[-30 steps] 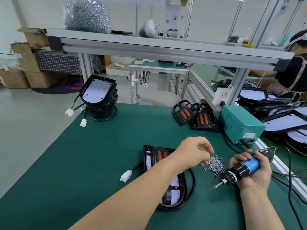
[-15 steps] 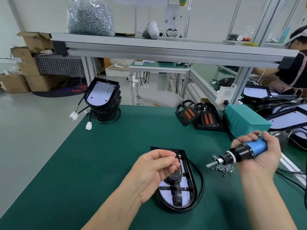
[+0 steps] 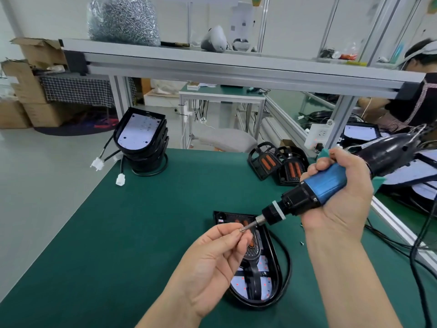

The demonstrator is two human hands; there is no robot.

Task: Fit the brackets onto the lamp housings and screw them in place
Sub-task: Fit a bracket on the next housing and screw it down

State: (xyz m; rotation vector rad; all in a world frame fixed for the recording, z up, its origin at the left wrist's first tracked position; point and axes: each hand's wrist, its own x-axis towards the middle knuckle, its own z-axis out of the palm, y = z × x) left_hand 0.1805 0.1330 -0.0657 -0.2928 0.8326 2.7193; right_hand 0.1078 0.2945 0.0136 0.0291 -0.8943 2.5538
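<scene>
A black lamp housing [image 3: 272,275] with a black bracket [image 3: 253,268] laid across its white LED board lies on the green mat in front of me. Above it, my left hand [image 3: 212,266] pinches a small screw [image 3: 241,230] between thumb and fingertips. My right hand [image 3: 340,200] grips a blue and black electric screwdriver [image 3: 316,188], tilted down to the left. Its bit tip meets the screw in my left fingers.
A stack of lamp housings [image 3: 142,140] with white connectors stands at the far left of the mat [image 3: 118,233]. Two brackets with orange parts [image 3: 279,164] lie at the back. More housings [image 3: 416,176] sit at the right. Cables [image 3: 421,256] trail along the right edge. Another person [image 3: 416,91] works beyond.
My right hand has brought the screwdriver left and closer, so its bit now touches the screw. My left hand rose slightly with the screw. The screw pile is now hidden behind my right arm.
</scene>
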